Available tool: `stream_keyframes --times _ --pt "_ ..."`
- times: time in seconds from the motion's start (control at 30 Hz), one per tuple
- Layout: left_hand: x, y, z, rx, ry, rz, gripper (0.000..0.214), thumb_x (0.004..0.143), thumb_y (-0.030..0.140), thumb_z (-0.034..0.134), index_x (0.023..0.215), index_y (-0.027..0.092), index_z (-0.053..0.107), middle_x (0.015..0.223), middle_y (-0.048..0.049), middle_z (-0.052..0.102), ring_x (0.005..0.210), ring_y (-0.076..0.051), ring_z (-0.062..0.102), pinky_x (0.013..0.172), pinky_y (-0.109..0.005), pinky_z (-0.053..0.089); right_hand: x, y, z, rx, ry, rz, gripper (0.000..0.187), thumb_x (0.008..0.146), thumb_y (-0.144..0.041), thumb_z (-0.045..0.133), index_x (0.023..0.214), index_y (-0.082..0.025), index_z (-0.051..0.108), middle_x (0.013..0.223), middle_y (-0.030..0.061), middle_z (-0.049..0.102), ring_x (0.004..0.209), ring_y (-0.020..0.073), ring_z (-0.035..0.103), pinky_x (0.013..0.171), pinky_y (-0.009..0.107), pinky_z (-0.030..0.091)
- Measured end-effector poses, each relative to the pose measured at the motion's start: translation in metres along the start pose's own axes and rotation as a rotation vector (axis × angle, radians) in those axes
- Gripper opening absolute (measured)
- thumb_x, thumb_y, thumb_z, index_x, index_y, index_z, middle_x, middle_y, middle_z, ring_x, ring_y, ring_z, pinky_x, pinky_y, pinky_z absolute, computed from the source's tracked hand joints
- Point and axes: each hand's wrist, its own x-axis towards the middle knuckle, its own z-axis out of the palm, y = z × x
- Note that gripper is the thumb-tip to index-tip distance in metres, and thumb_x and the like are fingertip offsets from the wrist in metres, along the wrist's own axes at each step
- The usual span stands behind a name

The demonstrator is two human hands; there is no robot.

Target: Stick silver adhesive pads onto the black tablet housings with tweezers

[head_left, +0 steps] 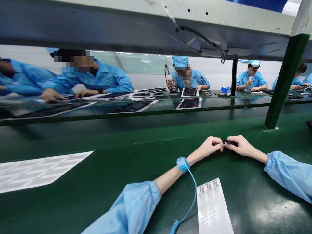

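Note:
My left hand (211, 145) is closed in a pinch, its fingertips meeting those of the other hand. What it pinches is too small to make out; a tiny pale spot shows between the hands. My right hand (240, 145) grips black tweezers (231, 142), whose tip points left towards my left fingertips. Both hands are just above the green bench (156, 143). Nearer to me lies a white sheet (214, 208) with rows of grey cut-out shapes. A blue wrist strap (182, 164) with a coiled cord is round my left wrist.
A larger patterned sheet (41, 170) lies at the left. Behind the bench runs a raised line with dark panels on white sheets (188, 103), where several co-workers in blue sit. A green post (286, 81) stands at the right, and a shelf (122, 29) hangs overhead.

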Motion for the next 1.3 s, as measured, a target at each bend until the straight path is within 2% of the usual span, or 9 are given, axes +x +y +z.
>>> stream_keyframes --times 0.57,0.83,1.1,1.3 --pt "-0.003 0.004 0.000 0.192 -0.053 0.028 0.024 0.100 0.037 0.060 0.103 0.015 0.066 0.103 -0.0058 0.067 0.093 -0.020 0.066 0.086 -0.041 0.056 -0.002 0.001 0.006 -0.027 -0.019 -0.065 0.033 0.099 -0.043 0.056 0.084 -0.015 0.064 0.071 -0.0025 0.060 0.061 0.0106 0.056 0.064 0.027 0.050" --pt "-0.003 0.005 0.006 0.201 0.002 -0.002 0.023 0.100 0.037 0.061 0.105 0.015 0.065 0.105 -0.0065 0.067 0.094 -0.020 0.065 0.087 -0.041 0.056 -0.001 0.005 0.007 -0.025 -0.007 -0.074 0.032 0.099 -0.042 0.057 0.084 -0.015 0.063 0.072 -0.0023 0.060 0.063 0.0108 0.056 0.065 0.027 0.050" --pt "0.001 0.005 0.002 0.108 0.132 -0.100 0.026 0.100 0.038 0.061 0.107 0.013 0.065 0.102 -0.0057 0.067 0.089 -0.020 0.067 0.082 -0.039 0.058 0.000 0.001 0.004 0.000 0.061 -0.010 0.033 0.099 -0.042 0.057 0.081 -0.014 0.061 0.069 -0.0036 0.057 0.061 0.0105 0.056 0.063 0.027 0.050" --pt "0.000 0.012 0.000 0.058 0.117 -0.152 0.026 0.100 0.038 0.061 0.103 0.013 0.066 0.102 -0.0058 0.068 0.093 -0.021 0.067 0.086 -0.041 0.057 0.002 0.001 0.003 0.050 0.059 -0.009 0.034 0.100 -0.043 0.055 0.084 -0.014 0.063 0.069 -0.0032 0.059 0.059 0.0103 0.055 0.062 0.026 0.049"
